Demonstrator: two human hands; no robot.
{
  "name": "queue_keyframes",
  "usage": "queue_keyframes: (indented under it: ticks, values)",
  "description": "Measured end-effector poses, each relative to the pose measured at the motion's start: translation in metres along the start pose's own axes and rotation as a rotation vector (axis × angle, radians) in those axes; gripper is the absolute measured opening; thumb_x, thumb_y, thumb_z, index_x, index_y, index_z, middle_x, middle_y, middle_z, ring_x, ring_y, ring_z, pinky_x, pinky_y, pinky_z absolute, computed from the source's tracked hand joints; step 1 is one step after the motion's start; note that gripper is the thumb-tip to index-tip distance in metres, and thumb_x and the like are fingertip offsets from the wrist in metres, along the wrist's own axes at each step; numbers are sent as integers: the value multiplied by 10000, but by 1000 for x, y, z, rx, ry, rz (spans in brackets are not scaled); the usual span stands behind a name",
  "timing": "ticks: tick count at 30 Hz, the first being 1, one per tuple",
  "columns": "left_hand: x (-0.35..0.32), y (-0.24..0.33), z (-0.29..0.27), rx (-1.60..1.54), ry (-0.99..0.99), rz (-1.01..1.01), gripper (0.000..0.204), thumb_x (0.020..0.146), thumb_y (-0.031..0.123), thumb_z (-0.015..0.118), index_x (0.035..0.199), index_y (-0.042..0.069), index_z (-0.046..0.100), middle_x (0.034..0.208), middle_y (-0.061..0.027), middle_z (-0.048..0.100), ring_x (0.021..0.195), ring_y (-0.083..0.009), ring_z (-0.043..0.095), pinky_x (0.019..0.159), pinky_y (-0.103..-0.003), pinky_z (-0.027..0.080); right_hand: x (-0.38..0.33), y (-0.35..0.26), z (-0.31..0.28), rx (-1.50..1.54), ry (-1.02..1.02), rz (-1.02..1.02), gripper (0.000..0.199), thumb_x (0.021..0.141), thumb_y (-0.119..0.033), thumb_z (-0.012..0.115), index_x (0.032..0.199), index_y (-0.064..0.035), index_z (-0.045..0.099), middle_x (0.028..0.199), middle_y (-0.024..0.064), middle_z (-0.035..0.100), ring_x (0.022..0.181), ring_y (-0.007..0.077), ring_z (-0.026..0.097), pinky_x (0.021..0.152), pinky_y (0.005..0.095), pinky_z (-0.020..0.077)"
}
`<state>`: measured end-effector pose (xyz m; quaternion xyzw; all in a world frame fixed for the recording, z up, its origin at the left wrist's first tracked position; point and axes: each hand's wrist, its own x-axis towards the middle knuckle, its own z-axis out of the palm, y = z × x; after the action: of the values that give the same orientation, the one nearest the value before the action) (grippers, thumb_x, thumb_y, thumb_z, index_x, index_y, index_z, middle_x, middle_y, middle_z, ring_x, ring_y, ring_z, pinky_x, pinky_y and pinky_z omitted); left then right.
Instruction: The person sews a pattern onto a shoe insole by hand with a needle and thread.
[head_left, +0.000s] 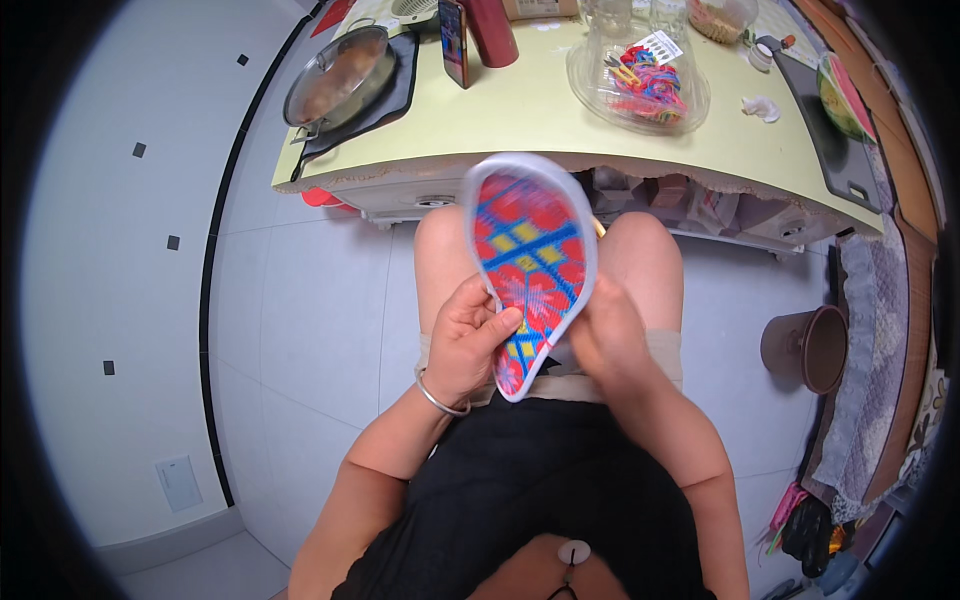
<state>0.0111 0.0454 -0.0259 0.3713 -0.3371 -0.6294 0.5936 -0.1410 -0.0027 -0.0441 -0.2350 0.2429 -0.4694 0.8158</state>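
Above my lap an insole is held up, its wide end away from me and its narrow end near my waist. It has a white rim and a stitched pattern of red, blue, yellow and pink. My left hand grips its left edge low down, with the thumb pressed on the patterned face. At the insole's right edge is my right hand, smeared by motion. Its fingers are mostly hidden behind the insole. A small yellow thing shows just past the right edge; its kind cannot be made out.
On the pale yellow table ahead stand a lidded pan, an upright phone, and a clear plastic container with coloured threads and yellow snips. A cut watermelon lies at the right. A brown bin stands on the floor.
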Motion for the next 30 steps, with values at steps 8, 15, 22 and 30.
queue_keyframes:
  ticks: [8,15,22,30]
  values:
    - [10,74,-103,-205,225,199,460,874,141,564,1273,-46,432,766,-8,443,596,-110,390,481,-254,377,-29,-110,-164,535,169,-407,183,900,3,501,1080,9,468,774,18,434,588,97,354,448,202,338]
    - [-6,120,-231,-622,143,239,463,871,82,485,1296,-85,406,766,-49,427,598,-134,363,454,-260,365,-218,-244,-454,242,598,-859,136,919,-24,473,1050,-7,504,679,19,392,498,91,300,373,222,244]
    - [26,1,-76,-1031,-261,-365,497,933,193,474,1356,-43,366,729,-63,429,591,-148,375,451,-269,338,-29,-90,-78,-647,691,-574,156,909,-140,564,1040,-70,611,734,-34,505,556,13,392,471,164,315]
    - [19,-56,-39,-1246,-599,-458,539,941,293,484,1363,-25,377,663,-53,422,543,-138,372,442,-249,325,-13,-19,26,-1281,-110,-908,111,760,-1,625,866,-29,632,733,88,620,632,236,615,562,325,492]
